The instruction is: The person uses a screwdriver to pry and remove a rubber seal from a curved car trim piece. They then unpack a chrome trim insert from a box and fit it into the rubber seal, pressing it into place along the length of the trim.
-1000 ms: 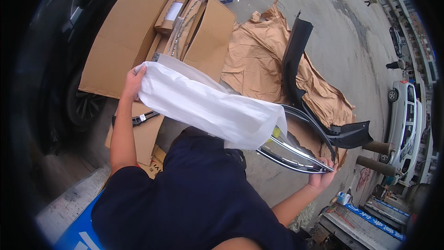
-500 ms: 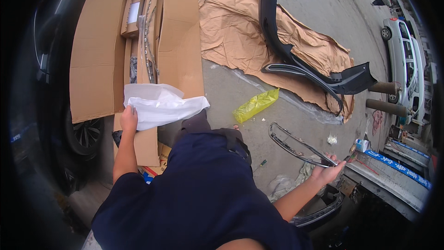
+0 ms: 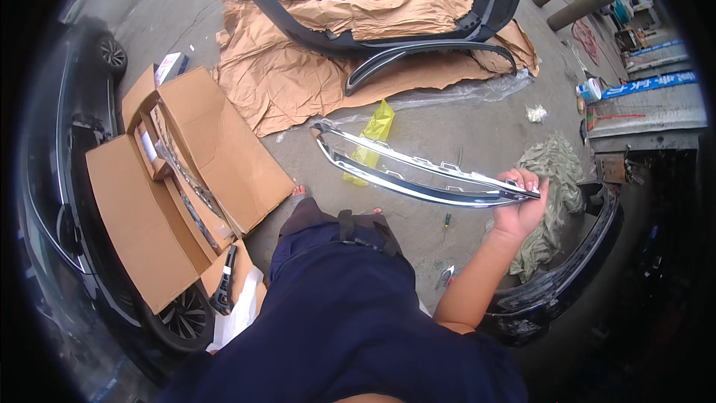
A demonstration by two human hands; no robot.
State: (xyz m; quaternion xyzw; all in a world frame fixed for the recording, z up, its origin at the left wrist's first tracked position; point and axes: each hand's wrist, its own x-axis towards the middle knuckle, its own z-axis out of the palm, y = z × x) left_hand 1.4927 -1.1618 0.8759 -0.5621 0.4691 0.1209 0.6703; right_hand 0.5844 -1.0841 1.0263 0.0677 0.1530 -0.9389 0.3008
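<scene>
My right hand [image 3: 522, 205] is closed around the right end of a long chrome trim frame [image 3: 447, 198]. The frame is a narrow loop with small clips along its upper bar, held out in front of me above the floor. Down at my left side, a white packing sheet [image 3: 242, 307] hangs beside my body. Only a sliver of my left hand [image 3: 212, 351] shows at the sheet's lower edge; its fingers are hidden. Close to the sheet lies a black plastic part [image 3: 224, 283] on cardboard.
An open cardboard box [image 3: 224, 157] stands left, beside a dark car [image 3: 63, 157]. Ahead, a black bumper part [image 3: 339, 45] and a curved trim [image 3: 418, 48] lie on brown paper [image 3: 253, 78]. A yellow bag [image 3: 380, 123], screwdriver [image 3: 447, 221] and dark bumper [image 3: 589, 254] are on the floor.
My view has turned left. The chrome trim frame has swung across in front of me, still in my right hand. The white sheet has come back from the box to my left side.
</scene>
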